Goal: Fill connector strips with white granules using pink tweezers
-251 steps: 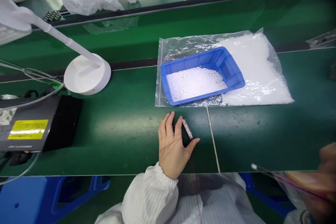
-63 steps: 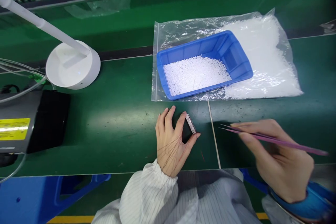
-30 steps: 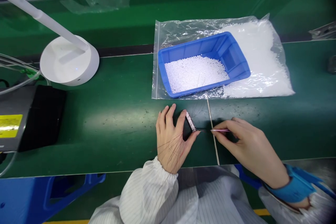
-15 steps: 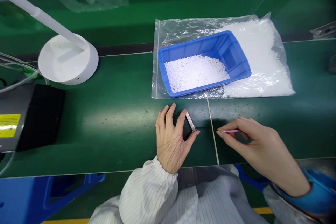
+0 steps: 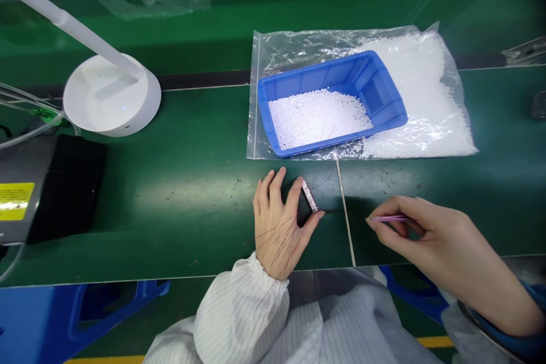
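Note:
My left hand (image 5: 279, 222) rests on the green table and grips a small dark rectangular block (image 5: 310, 197) between thumb and fingers, holding it on edge. Thin red-brown strands lie across that hand, and one thin strand runs from the block toward the right. My right hand (image 5: 430, 239) holds pink tweezers (image 5: 389, 218), tips pointing left, a short way right of the block. Beyond the hands a blue tray (image 5: 386, 99) with tiny white beads sits on a clear plastic bag (image 5: 426, 96) of white beads.
A white round lamp base (image 5: 111, 95) with a slanted white arm stands at the left. A grey and black device (image 5: 46, 187) with a yellow label sits at the left edge, cables behind it. Crumpled plastic lies at the far top. Blue framework shows under the table's near edge.
My right hand came in from the right with the tweezers, brought the tips up to the block, then drew back rightward. The left hand and block stayed put.

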The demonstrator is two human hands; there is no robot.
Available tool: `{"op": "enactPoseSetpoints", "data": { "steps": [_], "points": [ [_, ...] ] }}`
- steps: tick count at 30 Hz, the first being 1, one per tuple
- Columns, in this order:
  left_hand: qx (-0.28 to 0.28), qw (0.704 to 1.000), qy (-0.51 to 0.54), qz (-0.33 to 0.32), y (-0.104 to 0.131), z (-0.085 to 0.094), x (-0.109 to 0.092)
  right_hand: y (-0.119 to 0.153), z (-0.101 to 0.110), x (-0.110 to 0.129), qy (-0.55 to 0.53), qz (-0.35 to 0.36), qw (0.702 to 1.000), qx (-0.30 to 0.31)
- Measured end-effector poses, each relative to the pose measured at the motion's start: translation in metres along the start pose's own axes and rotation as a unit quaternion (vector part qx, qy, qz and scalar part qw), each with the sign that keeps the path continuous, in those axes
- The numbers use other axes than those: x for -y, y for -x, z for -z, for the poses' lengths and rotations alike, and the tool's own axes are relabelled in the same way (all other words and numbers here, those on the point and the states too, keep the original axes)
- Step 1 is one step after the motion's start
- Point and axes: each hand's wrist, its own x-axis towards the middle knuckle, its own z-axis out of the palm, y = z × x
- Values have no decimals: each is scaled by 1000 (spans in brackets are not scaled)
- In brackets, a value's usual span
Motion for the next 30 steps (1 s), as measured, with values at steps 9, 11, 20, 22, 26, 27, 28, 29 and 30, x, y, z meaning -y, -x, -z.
{"op": "enactPoseSetpoints", "data": {
  "steps": [9,11,20,22,26,27,28,29,30],
  "points": [
    [4,1000,3,0,0,1,0,-4,-2,2,-42,-24,999,-1],
    [5,1000,10,2,0,1,-2,-5,-2,2,-47,-28,998,0],
    [-4,997,78,-14,0,-2,-12,-7,-15,5,-73,-49,995,-41],
    [-13,996,86,-9,0,-2,-12,-8,-20,5,-75,-58,994,-57],
    [-28,994,107,2,2,1,-12,-9,-21,2,-65,-72,990,-101],
    [-33,993,111,2,2,1,-12,-9,-20,2,-61,-72,989,-113],
    [-37,993,113,0,2,2,-12,-9,-18,1,-56,-69,988,-126],
    [-39,993,113,-3,1,2,-13,-10,-16,1,-50,-66,987,-136],
    [-41,993,114,-5,0,2,-13,-10,-13,1,-45,-63,987,-143]
  ]
}}
